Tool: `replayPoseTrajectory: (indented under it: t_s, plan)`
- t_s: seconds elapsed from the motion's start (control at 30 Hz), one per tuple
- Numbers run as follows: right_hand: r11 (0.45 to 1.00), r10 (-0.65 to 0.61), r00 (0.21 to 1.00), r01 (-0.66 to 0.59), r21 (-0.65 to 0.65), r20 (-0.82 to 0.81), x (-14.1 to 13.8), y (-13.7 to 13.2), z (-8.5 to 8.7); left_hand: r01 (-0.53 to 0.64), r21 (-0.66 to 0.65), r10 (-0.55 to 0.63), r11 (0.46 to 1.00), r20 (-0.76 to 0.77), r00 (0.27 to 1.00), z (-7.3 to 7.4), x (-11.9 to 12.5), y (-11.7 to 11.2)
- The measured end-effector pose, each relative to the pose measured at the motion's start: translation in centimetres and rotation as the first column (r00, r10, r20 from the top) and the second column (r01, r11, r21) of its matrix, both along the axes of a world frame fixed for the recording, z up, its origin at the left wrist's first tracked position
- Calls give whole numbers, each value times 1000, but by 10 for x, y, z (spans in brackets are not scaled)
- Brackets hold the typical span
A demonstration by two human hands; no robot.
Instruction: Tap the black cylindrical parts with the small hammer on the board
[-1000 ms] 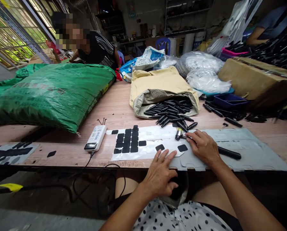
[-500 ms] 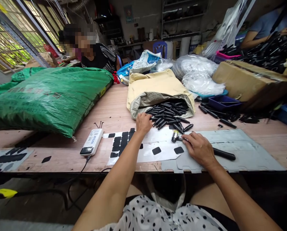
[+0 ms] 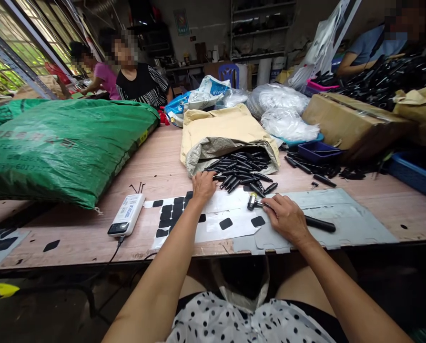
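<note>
My left hand [image 3: 203, 186] reaches across the white sheet [image 3: 216, 216] to the near edge of a heap of black cylindrical pieces [image 3: 242, 169] spilling from a tan sack [image 3: 220, 131]. Its fingers curl over the nearest pieces. My right hand [image 3: 286, 219] rests on the grey mat [image 3: 341, 219], closed on the shaft of a small hammer [image 3: 251, 201] whose black handle [image 3: 320, 225] sticks out to the right. Black square pads [image 3: 172, 212] lie in rows on the white sheet, two more [image 3: 241, 222] near the hammer head.
A big green sack [image 3: 63, 143] fills the left of the wooden table [image 3: 163, 162]. A white power bank [image 3: 126, 215] with a cable lies near the front edge. Cardboard box [image 3: 345, 121], blue trays and plastic bags stand at the right. Other people sit at the back.
My left hand left my lap, reached forward over the white sheet and now sits at the heap of black pieces. My right hand stays on the hammer. The view shifted slightly.
</note>
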State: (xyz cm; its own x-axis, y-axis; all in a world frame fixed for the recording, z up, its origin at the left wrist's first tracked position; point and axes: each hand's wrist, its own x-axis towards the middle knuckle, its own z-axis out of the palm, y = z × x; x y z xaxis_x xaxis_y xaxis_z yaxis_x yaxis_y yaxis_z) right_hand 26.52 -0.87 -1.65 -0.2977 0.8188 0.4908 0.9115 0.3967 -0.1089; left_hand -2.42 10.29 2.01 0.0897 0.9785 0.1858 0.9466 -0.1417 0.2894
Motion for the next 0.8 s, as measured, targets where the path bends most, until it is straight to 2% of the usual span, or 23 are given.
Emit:
replayPoseTrajectory:
  t_s: [0.13,0.27,0.5,0.6,0.7,0.8]
  plan:
    - [1000,7,1000,-7,-3,-6,1,0,-1,-40,-28,39,999,-4,999,3,4,11]
    - [1000,2,1000,-2,-9,-6,1,0,0,-39,24,39,999,17,999,5,1,12]
    - [1000,-6,1000,6,1,4,0,0,1,20,27,-21,999,47,999,-7,0,18]
    - [1000,0,1000,0,-2,9,0,0,1,13,10,-14,1000,47,999,-5,0,22]
    - [1000,4,1000,-4,-4,2,1,1,0,-13,66,5,998,121,993,5,-1,9]
    - [1000,0,1000,0,-7,-4,1,1,0,31,132,-58,991,212,976,14,0,-24]
